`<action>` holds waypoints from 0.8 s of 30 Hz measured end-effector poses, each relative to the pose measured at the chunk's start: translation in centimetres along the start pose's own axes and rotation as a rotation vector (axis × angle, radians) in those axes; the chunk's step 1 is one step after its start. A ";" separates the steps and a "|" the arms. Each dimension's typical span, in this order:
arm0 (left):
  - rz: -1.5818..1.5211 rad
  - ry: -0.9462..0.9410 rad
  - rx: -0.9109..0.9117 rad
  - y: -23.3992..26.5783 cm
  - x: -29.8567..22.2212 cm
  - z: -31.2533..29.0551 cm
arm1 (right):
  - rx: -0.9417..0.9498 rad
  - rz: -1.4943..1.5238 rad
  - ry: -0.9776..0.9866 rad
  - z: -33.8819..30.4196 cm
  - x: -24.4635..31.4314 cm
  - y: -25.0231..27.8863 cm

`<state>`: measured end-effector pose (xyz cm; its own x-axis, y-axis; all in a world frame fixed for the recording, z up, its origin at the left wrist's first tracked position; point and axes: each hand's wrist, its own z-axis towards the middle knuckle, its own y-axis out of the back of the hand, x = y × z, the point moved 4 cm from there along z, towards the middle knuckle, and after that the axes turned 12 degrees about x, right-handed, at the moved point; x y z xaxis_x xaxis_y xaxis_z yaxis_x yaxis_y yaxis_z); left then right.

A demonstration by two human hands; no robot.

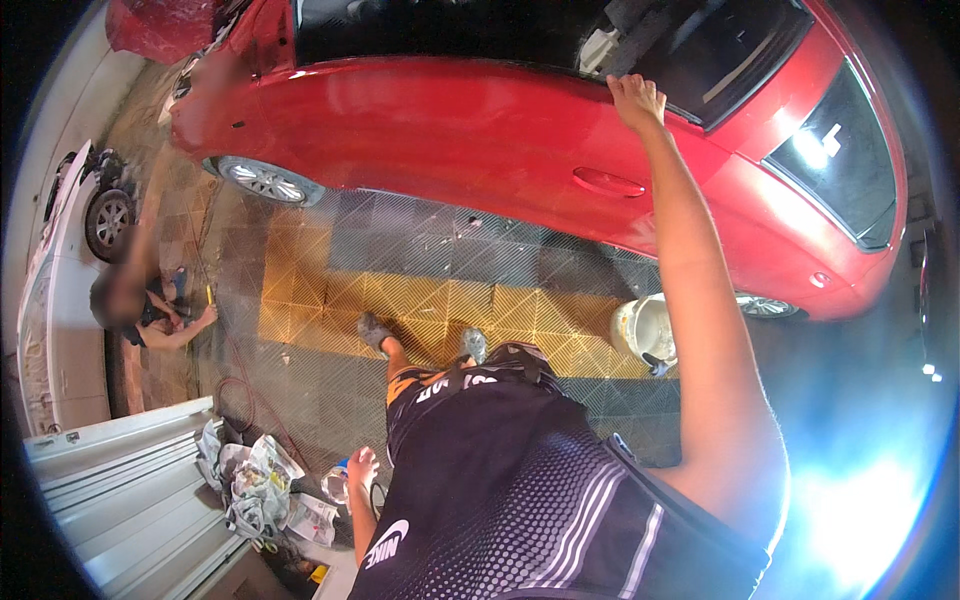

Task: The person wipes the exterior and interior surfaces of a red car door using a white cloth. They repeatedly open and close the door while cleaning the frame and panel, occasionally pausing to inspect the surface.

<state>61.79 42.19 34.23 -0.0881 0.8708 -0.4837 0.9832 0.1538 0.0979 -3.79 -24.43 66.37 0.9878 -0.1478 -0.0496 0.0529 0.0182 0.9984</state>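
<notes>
A red car (450, 110) stands across the far side, its doors facing me. My right arm reaches out to it, and my right hand (637, 100) bends its fingers over the lower edge of the side window, above the door handle (608, 182). Low at my left side, my left hand (363, 468) is closed, with its fingers curled in. Beside it is a clear, whitish container (336, 484) with a bit of blue; whether the hand grips it is hard to see.
A whitish bucket (645, 332) stands on the grey and yellow floor tiles (420, 292) below my right forearm. Crumpled newspaper (262, 485) lies by a white slatted panel (140, 495). A crouching person (150, 318) works at a white car (75, 330) on the left. A thin hose (238, 385) crosses the floor.
</notes>
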 end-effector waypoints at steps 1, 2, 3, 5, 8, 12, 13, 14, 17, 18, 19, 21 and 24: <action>-0.023 0.008 -0.026 -0.1 -0.2 0.0 | -0.010 -0.015 0.014 0.1 -0.4 -0.2; -0.053 0.016 -0.050 -0.2 -0.2 0.1 | -0.023 -0.034 0.033 0.1 -0.1 -0.2; -0.030 0.023 -0.040 -0.1 -0.3 0.0 | -0.018 0.007 0.000 -0.2 0.1 0.2; -0.036 0.033 -0.041 -0.3 -0.3 0.0 | -0.023 -0.012 0.021 -0.2 -0.3 -0.2; -0.039 -0.006 -0.043 -0.2 1.5 0.1 | -0.038 0.008 0.032 -0.5 1.0 0.5; -0.021 -0.050 -0.010 0.0 5.8 0.4 | -0.150 -0.010 0.074 -0.4 0.2 0.3; -0.053 -0.003 -0.028 -0.2 6.5 0.2 | -0.150 -0.016 0.103 -0.3 0.1 0.3; -0.093 0.035 -0.050 -0.5 7.0 0.1 | -0.115 -0.003 0.071 -0.2 0.2 0.5; -0.292 0.048 -0.043 -1.5 8.9 -0.7 | -0.176 -0.001 0.048 -0.8 0.1 0.3; -0.203 0.005 -0.128 -2.0 8.7 -1.2 | -0.173 -0.018 0.019 -0.8 -0.1 0.2; -0.253 -0.027 -0.086 -2.2 8.9 -1.7 | -0.209 0.011 0.046 -0.9 0.3 0.2; -0.340 -0.088 -0.006 -2.1 9.4 -2.5 | -0.214 0.014 0.042 -0.8 0.4 0.1; -0.280 -0.090 -0.049 -2.8 9.4 -2.6 | -0.305 -0.027 0.036 -0.6 0.0 0.2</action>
<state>57.80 51.19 31.64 -0.3377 0.7466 -0.5731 0.9137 0.4063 -0.0091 -3.73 -23.80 66.51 0.9897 -0.1174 -0.0824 0.1155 0.3112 0.9433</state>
